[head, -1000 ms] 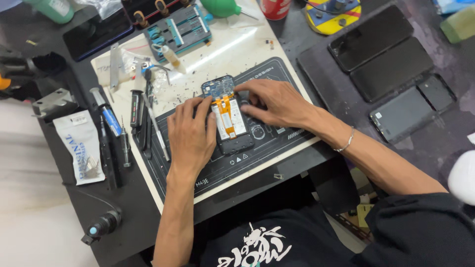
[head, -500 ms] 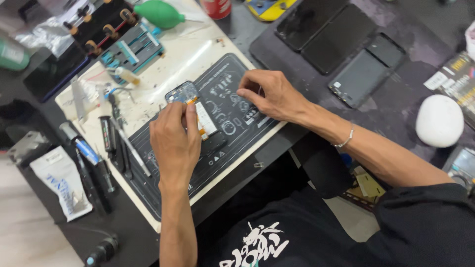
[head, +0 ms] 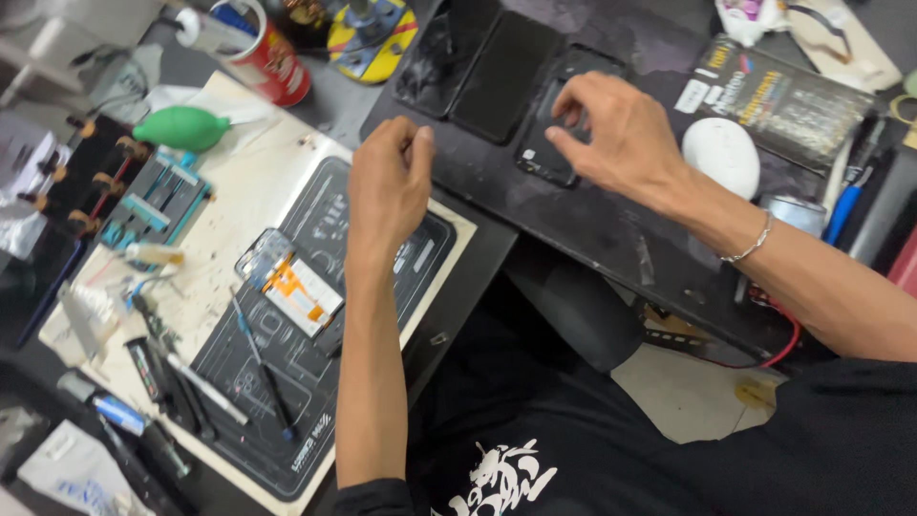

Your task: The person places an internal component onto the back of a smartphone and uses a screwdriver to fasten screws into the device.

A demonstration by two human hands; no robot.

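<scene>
An opened phone [head: 291,287] with an orange and white inside lies on the dark work mat [head: 382,277], left of my forearm. My left hand [head: 387,182] hovers above the mat's far edge with its fingers curled shut; I cannot tell whether it pinches anything small. My right hand [head: 611,129] reaches over the dark side table, fingers spread on a black phone [head: 554,124] lying face down there. Two more black phones [head: 478,67] lie next to it on the left.
Screwdrivers and tweezers [head: 181,373] lie on the mat's left. A green blower bulb [head: 181,127], a red cup [head: 267,57], a blue clamp jig [head: 153,205], a white oval object [head: 721,153] and a dark printed box [head: 774,96] stand around.
Both hands left the opened phone and moved right toward the side table. The right hand now touches a black phone. The camera view swung to the right.
</scene>
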